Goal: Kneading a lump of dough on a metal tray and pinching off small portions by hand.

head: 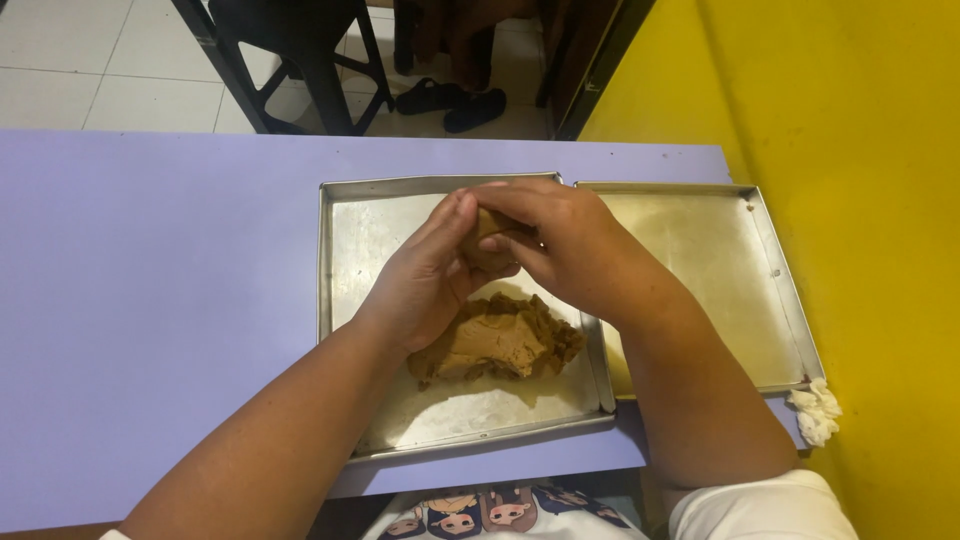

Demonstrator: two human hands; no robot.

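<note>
Two metal trays (pixel 340 200), one dough mound (pixel 495 340)

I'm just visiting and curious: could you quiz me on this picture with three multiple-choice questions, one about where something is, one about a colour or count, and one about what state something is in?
1. Where does the large lump of brown dough lie?
A. In the left shallow metal tray
B. In the right shallow metal tray
C. On the lilac tabletop

2. How many metal trays stand on the tabletop?
A. One
B. Two
C. Three

3. What are the left hand and the right hand doing?
A. Resting flat on the table
B. Gripping a tray's rim
C. Pressed together around a small piece of brown dough

Answers:
1 A, the lump sits on the left tray's floor, near its right wall.
2 B, two trays stand side by side.
3 C, both hands close on the small piece above the left tray.
</note>
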